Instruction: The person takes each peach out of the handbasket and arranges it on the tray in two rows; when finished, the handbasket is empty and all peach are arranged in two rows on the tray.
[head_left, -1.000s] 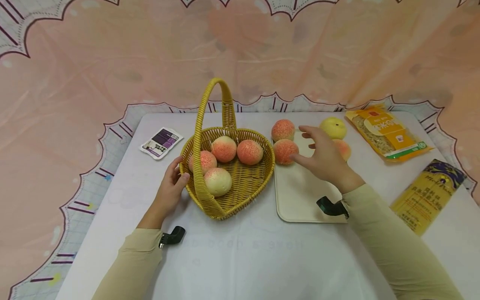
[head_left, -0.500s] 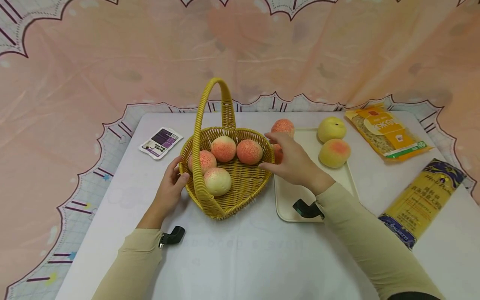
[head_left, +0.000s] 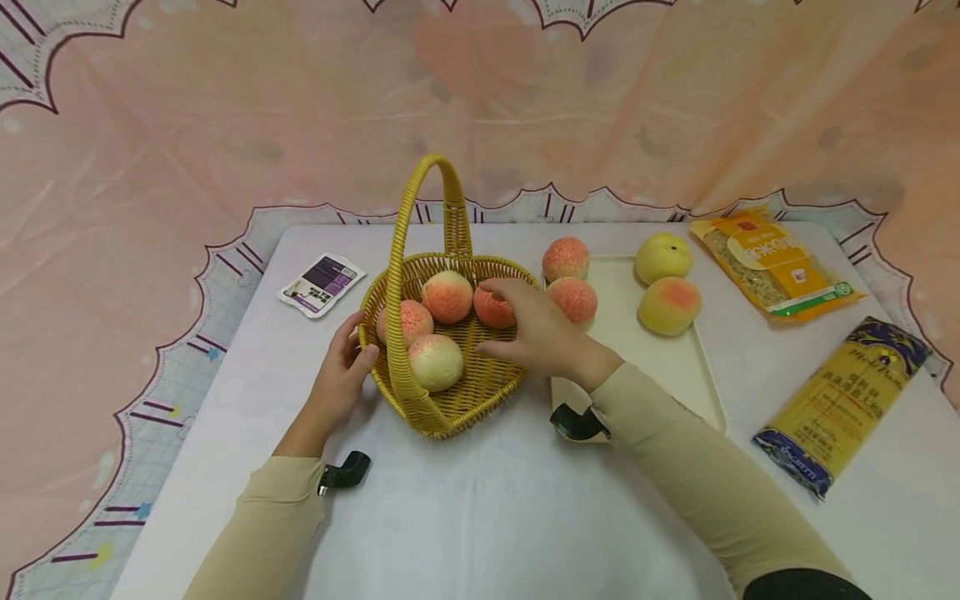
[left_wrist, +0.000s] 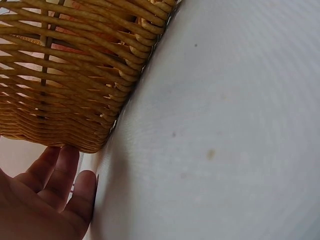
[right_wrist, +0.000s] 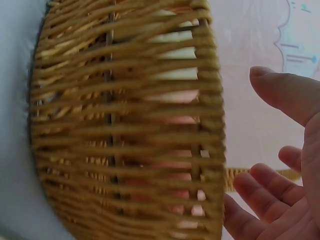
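A heart-shaped yellow wicker basket [head_left: 487,400] with a tall handle stands in the middle of the table in the head view. Several peaches lie inside it, among them a pale one [head_left: 436,363] and a red one [head_left: 492,307]. My left hand [head_left: 339,375] holds the basket's left rim, thumb at the edge; in the left wrist view its fingers [left_wrist: 65,165] rest against the weave. Over the basket's right side reaches my right hand [head_left: 536,333], fingers and thumb spread apart, partly covering the red peach. Its palm holds nothing in the right wrist view.
A cream tray [head_left: 637,375] lies right of the basket. Two pinkish peaches [head_left: 573,300] sit by its left edge, two yellower ones [head_left: 670,306] by its right. Beyond are an orange grain bag [head_left: 776,267] and a yellow noodle pack [head_left: 843,404]. A small sachet [head_left: 322,286] lies far left.
My right hand has moved left from above the tray to over the basket, uncovering the peaches at the tray. My left hand and the basket have stayed in place.
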